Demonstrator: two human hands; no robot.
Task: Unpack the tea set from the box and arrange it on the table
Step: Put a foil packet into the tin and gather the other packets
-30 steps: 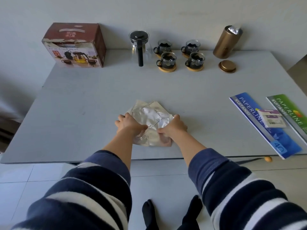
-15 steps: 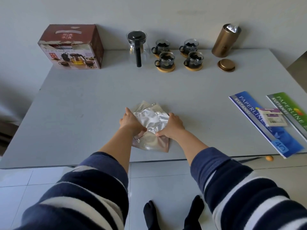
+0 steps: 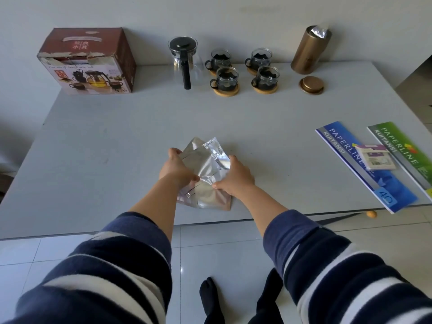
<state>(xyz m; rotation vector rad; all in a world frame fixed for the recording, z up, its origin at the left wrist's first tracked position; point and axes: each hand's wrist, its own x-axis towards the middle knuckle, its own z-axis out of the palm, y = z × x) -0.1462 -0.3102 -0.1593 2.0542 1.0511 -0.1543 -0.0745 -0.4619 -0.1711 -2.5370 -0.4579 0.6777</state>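
Your left hand (image 3: 178, 168) and right hand (image 3: 236, 177) both pinch the foil pouches (image 3: 205, 170) (probably several, overlapping), so square their edges before lifting them off the table (image 3: 117, 141).

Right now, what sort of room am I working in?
Probably a home or small office room, though that is uncertain: a plain grey table stands against a bare white wall on a white tiled floor, with receipt books lying beside the tea set.

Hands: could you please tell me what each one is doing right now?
Left hand: grips the foil pouches.
Right hand: grips the same foil pouches.
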